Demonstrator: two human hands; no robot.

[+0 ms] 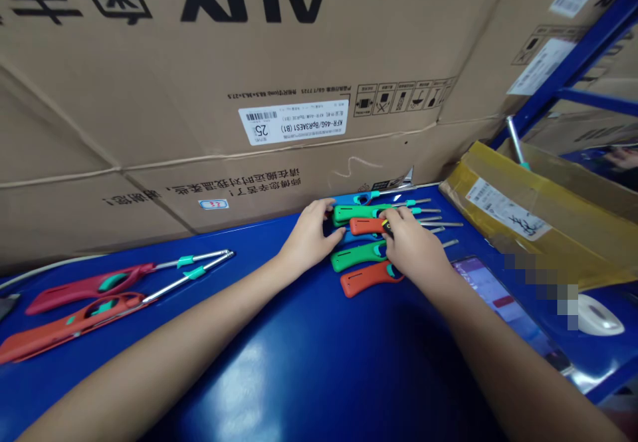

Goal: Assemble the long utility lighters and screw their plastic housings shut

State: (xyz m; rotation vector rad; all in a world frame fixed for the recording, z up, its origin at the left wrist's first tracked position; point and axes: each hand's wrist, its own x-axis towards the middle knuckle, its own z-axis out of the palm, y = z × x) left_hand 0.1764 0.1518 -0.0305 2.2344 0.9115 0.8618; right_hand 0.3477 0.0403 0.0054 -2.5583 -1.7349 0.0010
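Observation:
Several long-necked gas lighters lie side by side on the blue tabletop, metal tips pointing right. My left hand (312, 237) is at their handle ends, thumb and fingers apart, fingertips beside a blue lighter (346, 199) and a green lighter (356, 213). Closed over the row, my right hand (416, 248) grips an orange lighter (366, 226) near its trigger; a small black-and-yellow piece (387, 226) shows at the fingertips. Nearer to me lie another green lighter (355, 256) and an orange-red lighter (366, 278). Fingers and wrist hide parts of the row.
A red lighter (90, 290) and an orange lighter (70, 329) lie at left. Large cardboard boxes (199, 63) wall the back. At right are an open yellow-taped box (573, 236), a phone (503, 306), a white rounded object (598, 316) and a blue rack post (563, 56).

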